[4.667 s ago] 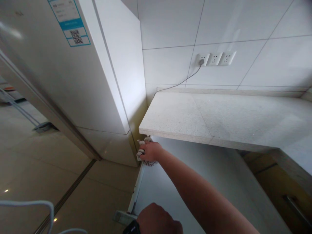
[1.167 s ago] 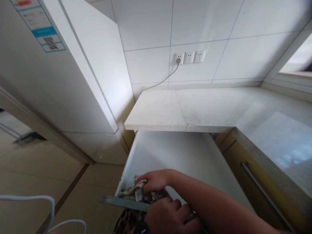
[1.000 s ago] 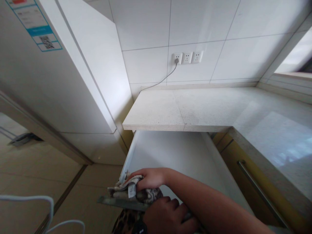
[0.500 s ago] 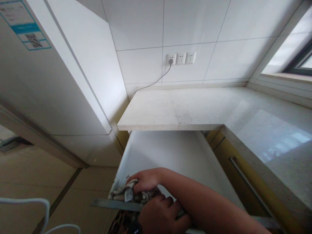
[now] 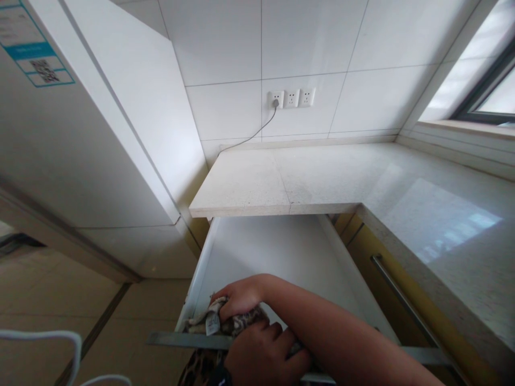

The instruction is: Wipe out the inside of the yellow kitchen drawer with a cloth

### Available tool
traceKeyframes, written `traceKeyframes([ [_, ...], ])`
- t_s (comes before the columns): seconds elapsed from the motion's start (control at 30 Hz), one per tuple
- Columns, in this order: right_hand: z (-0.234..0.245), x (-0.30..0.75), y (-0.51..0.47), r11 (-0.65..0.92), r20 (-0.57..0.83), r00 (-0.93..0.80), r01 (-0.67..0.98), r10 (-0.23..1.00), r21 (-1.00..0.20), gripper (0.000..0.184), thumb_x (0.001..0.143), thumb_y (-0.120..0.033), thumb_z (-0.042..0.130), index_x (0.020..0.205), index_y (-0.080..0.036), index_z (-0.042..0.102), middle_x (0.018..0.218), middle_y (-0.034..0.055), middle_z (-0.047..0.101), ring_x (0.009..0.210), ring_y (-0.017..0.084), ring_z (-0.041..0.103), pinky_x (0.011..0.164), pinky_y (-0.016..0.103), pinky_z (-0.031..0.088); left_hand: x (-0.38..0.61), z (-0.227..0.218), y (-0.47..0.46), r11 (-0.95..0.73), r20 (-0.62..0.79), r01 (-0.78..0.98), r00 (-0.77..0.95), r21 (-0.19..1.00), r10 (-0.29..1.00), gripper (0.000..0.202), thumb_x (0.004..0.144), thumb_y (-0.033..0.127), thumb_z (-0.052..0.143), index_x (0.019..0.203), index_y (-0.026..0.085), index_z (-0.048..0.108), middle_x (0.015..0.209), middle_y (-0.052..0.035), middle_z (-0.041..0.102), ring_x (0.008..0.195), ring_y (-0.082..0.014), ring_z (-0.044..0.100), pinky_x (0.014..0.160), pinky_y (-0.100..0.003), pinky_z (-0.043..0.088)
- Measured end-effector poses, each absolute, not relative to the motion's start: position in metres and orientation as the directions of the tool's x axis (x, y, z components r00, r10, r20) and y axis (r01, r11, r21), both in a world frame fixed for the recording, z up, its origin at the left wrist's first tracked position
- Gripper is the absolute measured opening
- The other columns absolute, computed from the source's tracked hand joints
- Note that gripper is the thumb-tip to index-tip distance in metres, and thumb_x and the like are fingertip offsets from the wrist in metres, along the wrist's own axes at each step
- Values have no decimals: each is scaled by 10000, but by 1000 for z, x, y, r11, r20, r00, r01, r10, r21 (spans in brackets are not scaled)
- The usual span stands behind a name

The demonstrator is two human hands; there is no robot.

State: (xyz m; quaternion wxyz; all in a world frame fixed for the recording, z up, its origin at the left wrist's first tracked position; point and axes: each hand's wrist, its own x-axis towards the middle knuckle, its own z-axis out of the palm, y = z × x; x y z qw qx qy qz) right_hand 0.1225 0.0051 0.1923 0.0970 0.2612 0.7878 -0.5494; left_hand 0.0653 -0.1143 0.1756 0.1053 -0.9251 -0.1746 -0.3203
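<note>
A white drawer (image 5: 277,249) stands pulled out from under the countertop. My right hand (image 5: 241,296) is closed on a leopard-patterned cloth (image 5: 209,321) with a white label. It presses the cloth into the drawer's front left corner. My left hand (image 5: 263,355), with a dark watch at the wrist, is curled over the drawer's metal front edge (image 5: 177,339), just in front of the right hand. Part of the cloth is hidden under both hands.
A tall white fridge (image 5: 92,139) stands to the left of the speckled L-shaped countertop (image 5: 322,177). Wall sockets (image 5: 290,98) carry one plugged cable. A yellow cabinet front with a bar handle (image 5: 398,300) is to the right, a window (image 5: 491,96) at top right, and a white cable (image 5: 48,336) at lower left.
My right hand has brought the cloth from the drawer's back left corner to its front left corner. In the last second it shifted slightly there. My left hand stays on the drawer front.
</note>
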Motion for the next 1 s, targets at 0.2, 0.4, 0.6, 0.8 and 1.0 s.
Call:
traceKeyframes([
  [0.2,193,124,7,266,-439,-854,508,279,-819,505,821,-386,625,1291,-202,606,1108,28,649,939,166,598,794,232,463,65,176,-117,-922,616,381,743,-68,261,275,794,345,722,1008,260,571,773,24,581,548,-193,530,457,-328,293],
  [0.4,214,135,7,305,-548,-795,606,259,-735,507,805,-344,624,1291,-200,615,1056,31,656,879,174,608,709,236,472,68,183,-116,-928,633,368,733,-64,247,297,760,309,749,993,229,585,754,17,572,552,-188,520,477,-346,320],
  [0.6,211,132,-1,320,-408,-877,474,254,-820,577,837,-229,591,1410,-171,555,1150,33,639,954,147,593,781,191,464,67,179,-117,-928,612,369,743,-38,271,280,768,300,734,999,251,583,798,22,612,587,-200,564,492,-338,341],
  [0.8,180,130,3,497,-355,-909,417,219,-761,702,802,-277,648,1483,-228,484,1178,38,645,966,172,618,794,225,461,67,180,-116,-919,604,392,744,-48,286,229,789,302,715,961,259,571,746,19,574,547,-201,528,445,-340,285],
  [1.0,167,138,17,729,-229,-926,379,301,-570,720,772,-320,629,1477,-344,485,1253,18,639,1008,201,632,815,271,455,65,182,-116,-925,544,375,789,-56,287,264,824,364,691,1024,244,567,773,6,559,570,-188,510,451,-344,261],
])
